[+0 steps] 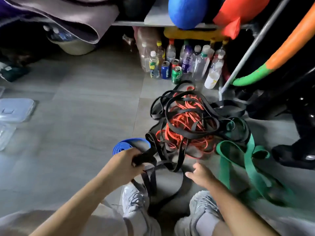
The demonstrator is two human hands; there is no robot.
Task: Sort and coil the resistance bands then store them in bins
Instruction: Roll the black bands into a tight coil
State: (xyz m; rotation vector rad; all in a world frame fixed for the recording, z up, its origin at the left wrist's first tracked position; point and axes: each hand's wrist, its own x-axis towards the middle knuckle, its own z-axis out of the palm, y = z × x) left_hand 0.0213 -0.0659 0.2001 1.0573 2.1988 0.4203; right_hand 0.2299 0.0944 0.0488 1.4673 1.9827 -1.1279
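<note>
Tangled black bands (184, 114) over orange bands (185, 120), green band (248, 160) right, blue coil (124, 146) left

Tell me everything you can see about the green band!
The green band is wide, flat and looks rubbery. It lies loose on the floor in floppy, twisted loops, not coiled, just right of the pile. Its far end goes in among the black bands, and its near loop stretches back towards the person. The right hand is close beside it, but I cannot tell if they touch.
</note>
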